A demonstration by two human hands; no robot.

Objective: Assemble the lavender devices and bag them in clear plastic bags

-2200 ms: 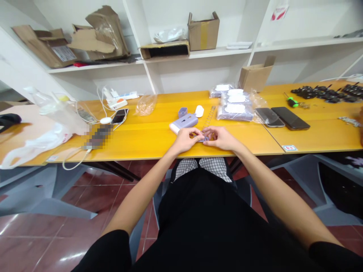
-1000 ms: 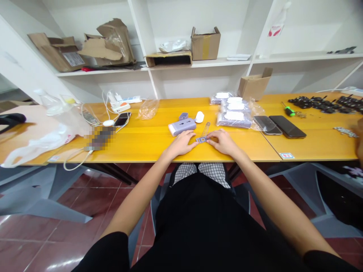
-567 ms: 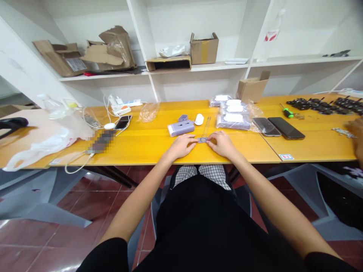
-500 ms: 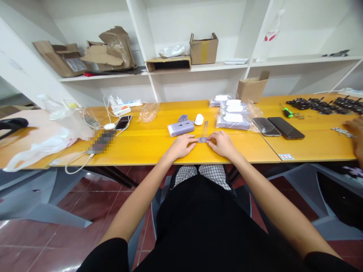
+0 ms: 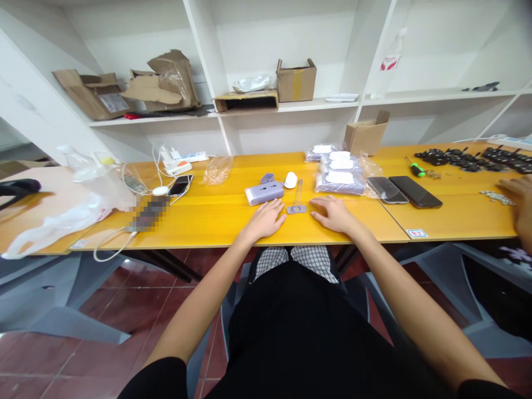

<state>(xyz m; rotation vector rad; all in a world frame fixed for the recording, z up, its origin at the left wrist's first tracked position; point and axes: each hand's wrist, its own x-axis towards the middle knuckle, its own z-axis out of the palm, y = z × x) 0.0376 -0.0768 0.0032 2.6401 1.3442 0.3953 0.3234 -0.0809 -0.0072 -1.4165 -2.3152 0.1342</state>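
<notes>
My left hand point(image 5: 266, 217) lies flat on the yellow table point(image 5: 216, 213), fingers stretched out, holding nothing. My right hand point(image 5: 333, 212) rests flat to the right, also with nothing in it. Between the two hands lies a small lilac part with a metal spring point(image 5: 296, 200) attached, touched by neither hand. Just behind it are a lilac device body point(image 5: 264, 194), a small lilac cap point(image 5: 267, 178) and a white oval piece point(image 5: 290, 179).
Bagged lilac units point(image 5: 338, 177) lie behind my right hand, two dark phones point(image 5: 403, 189) further right. Another person's hand point(image 5: 519, 202) shows at the right edge near black parts point(image 5: 469, 156). Left are a white bag point(image 5: 70, 205), cables and a phone point(image 5: 179, 185). Shelves hold cardboard boxes point(image 5: 295, 80).
Both hands have let go of the small lilac part with the spring and drawn apart, now flat on the table. The part stays where it lay between them.
</notes>
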